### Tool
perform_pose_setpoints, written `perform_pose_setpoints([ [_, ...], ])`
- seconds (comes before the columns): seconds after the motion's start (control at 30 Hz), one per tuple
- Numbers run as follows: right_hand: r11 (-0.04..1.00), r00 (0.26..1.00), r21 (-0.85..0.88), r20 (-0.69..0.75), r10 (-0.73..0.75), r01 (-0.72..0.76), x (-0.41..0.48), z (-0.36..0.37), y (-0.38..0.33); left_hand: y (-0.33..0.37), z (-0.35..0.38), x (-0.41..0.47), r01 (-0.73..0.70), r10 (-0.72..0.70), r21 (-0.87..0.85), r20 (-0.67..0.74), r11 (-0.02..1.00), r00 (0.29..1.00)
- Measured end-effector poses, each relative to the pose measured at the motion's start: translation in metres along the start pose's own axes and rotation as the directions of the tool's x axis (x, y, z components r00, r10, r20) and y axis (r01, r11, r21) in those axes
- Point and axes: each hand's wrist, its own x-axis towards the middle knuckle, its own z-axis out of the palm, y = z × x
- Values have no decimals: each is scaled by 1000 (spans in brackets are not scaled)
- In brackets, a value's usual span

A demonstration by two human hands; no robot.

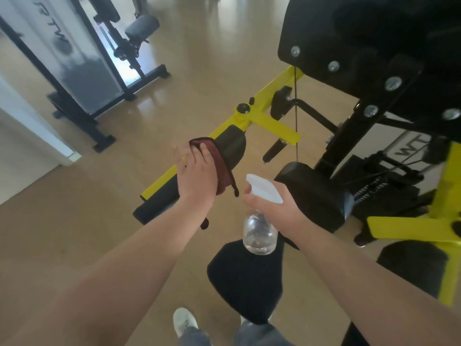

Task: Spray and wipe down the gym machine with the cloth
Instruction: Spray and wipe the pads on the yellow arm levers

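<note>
Feet: one white shoe (184, 320) shows at the bottom edge, with blue jeans (252, 333) just beside it.
Seat: one black seat pad (245, 278) sits low and centre, right under the bottle.
Right hand: the right hand (273, 208) is wrapped tight round the neck of the one spray bottle (260, 233), a clear bottle with a white trigger head, held centre frame with its nozzle pointing to the upper left.
Left hand: the left hand (195, 171) lies palm down, fingers spread and fairly straight, pressing on the cloth rather than clenching it.
Cloth: one dark red cloth (220, 162) is draped over the near end of the arm pad, under the left hand, its edges hanging down by the wrist.
Arm pad: one black arm pad (232, 146) runs along a yellow bar at centre frame.
Second pad: another black cushion (316, 196) sits just right of the bottle's trigger head.
Gym machine: the gym machine (274, 89) has a yellow and black frame that fills the right half of the frame.
Cable: one thin black cable (296, 116) drops straight down beside the yellow crossbar.
Bolts: five silver bolts (393, 83) dot the black plate at upper right.
Floor: tan wooden floor (212, 58) spreads beyond.
Far machine: one second machine (99, 71), with a black frame and a pale shroud, stands at upper left, well apart, and one grey roller pad (142, 26) is visible on it.
</note>
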Motion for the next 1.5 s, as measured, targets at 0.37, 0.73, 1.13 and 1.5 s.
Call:
perform_pose_setpoints([
  [0.37,995,972,-22,-218,92,-99,19,1,-13,48,-21,70,-180,180,-9,-47,984,983],
  [0.73,980,946,48,-256,199,-194,20,-2,-28,68,-17,79,-396,528,727,54,561,847],
  [1.13,976,954,115,-220,206,-184,6,8,-23,-7,77,-40,-492,509,839,327,232,797],
  [1.5,979,960,123,-212,184,-161,5,5,-21,52,-47,66,-360,409,544,34,758,912],
])
